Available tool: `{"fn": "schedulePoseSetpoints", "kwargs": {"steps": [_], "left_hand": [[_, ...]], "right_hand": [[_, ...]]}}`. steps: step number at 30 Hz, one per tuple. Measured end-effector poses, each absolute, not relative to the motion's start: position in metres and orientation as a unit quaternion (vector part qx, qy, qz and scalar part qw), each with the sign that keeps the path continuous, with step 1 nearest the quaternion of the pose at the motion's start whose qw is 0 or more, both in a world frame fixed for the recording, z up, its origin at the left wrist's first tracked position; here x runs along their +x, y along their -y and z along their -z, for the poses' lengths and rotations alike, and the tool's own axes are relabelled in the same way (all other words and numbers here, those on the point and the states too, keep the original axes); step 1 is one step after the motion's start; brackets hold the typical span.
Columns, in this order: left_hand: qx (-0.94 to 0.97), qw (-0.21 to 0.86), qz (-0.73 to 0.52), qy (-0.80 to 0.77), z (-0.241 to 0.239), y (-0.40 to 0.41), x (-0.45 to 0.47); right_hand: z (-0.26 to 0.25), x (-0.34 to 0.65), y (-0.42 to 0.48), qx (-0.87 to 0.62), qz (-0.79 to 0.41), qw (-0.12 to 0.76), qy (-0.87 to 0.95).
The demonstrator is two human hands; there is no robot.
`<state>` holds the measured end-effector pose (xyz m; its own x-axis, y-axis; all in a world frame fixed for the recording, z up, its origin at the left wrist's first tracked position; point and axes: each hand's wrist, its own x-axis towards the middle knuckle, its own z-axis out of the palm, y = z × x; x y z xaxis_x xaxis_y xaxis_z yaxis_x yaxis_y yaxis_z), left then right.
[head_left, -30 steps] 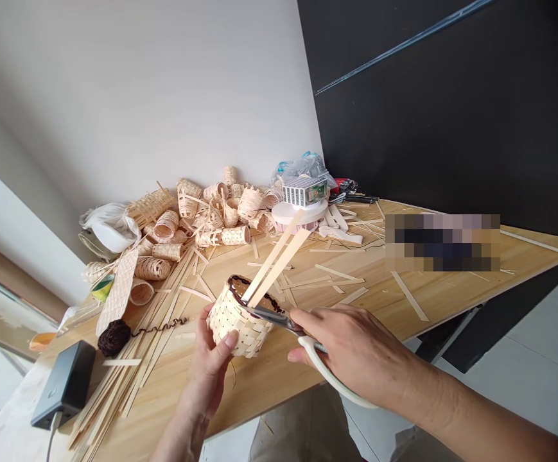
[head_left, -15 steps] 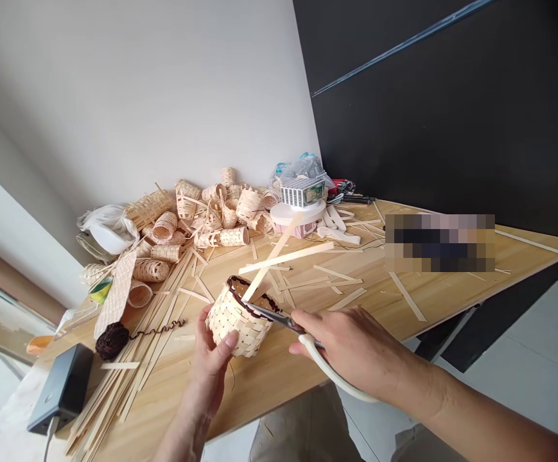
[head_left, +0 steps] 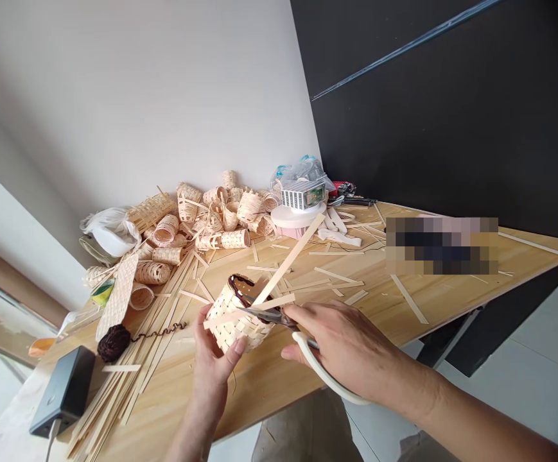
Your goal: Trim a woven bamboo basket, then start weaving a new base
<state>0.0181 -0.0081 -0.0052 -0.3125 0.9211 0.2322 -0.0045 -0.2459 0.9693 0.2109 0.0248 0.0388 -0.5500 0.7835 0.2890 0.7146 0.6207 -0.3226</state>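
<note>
The small basket is held over the counter, tipped, with its mouth up. The left grip is wrapped around the basket's side. The right grip is curled around the scissors, and their blades are by the basket's rim. The step now looks like snipping off long ends. One tall strip pokes up out of the basket, and a slanted strip crosses in front of it. The next move seems to need a steady hold and a low cut on the tall strip, missing the dark yarn along the basket's rim. The basket is pale and woven criss-cross.
</note>
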Motion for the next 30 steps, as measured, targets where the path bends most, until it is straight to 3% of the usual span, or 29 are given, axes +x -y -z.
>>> {"fn": "schedulePoseSetpoints", "kwargs": {"steps": [5,10,21,24,30], "left_hand": [[0.439,0.393,-0.643,-0.489,0.004,0.010,0.020],[0.409,0.423,-0.640,-0.494,0.005,0.009,0.015],[0.496,0.165,-0.666,-0.532,-0.012,-0.011,-0.034],[0.482,0.188,-0.687,-0.511,-0.016,-0.010,-0.031],[0.436,0.310,-0.686,-0.493,-0.009,-0.004,-0.012]], "right_hand": [[-0.040,0.204,-0.024,-0.432,-0.037,0.216,0.875],[-0.043,0.207,-0.024,-0.433,-0.108,0.227,0.866],[-0.028,0.224,-0.042,-0.528,-0.001,0.206,0.824],[-0.033,0.222,-0.043,-0.537,0.010,0.212,0.816],[-0.046,0.204,-0.028,-0.437,-0.132,0.240,0.857]]}}
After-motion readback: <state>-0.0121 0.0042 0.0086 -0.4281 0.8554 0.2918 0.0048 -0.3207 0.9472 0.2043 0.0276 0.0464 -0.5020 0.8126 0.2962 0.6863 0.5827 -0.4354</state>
